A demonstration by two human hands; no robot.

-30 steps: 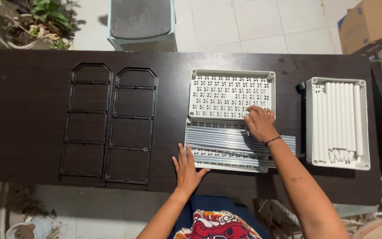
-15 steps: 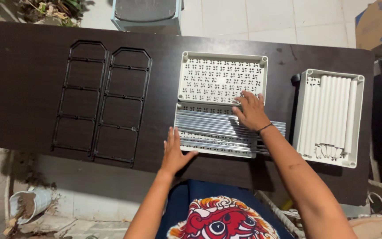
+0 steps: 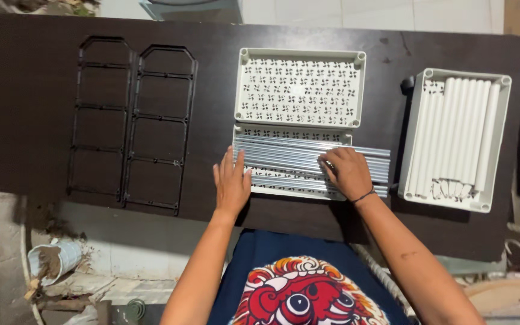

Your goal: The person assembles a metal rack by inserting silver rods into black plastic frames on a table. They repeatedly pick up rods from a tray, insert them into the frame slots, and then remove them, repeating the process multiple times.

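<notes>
Three pale perforated trays lay on the dark worktop [image 3: 43, 90], and only two of them held anything. The near tray [image 3: 290, 191], directly under both hands, carried a layer of thin grey metal rods [image 3: 284, 153] lying side by side along its length, their ends running past its right edge. The right hand [image 3: 347, 171] rested on top of those rods with fingers curled down onto them; whether that grip had closed round a single rod could not be told. The left hand [image 3: 231, 180] lay flat and open, fingers spread, pressing the tray's left edge and holding nothing. Just beyond the grip, the far tray [image 3: 300, 87] sat touching the near one and showed only its patterned floor. To the right of the right hand, a little apart, the side tray [image 3: 455, 139] was packed with white tubes [image 3: 461, 129] in a neat row. Well to the left of the left hand, two black frames [image 3: 132, 123] lay flat and untouched. Judged from this, the rods and tubes were sorted, while the far tray and frames remained to be dealt with.
</notes>
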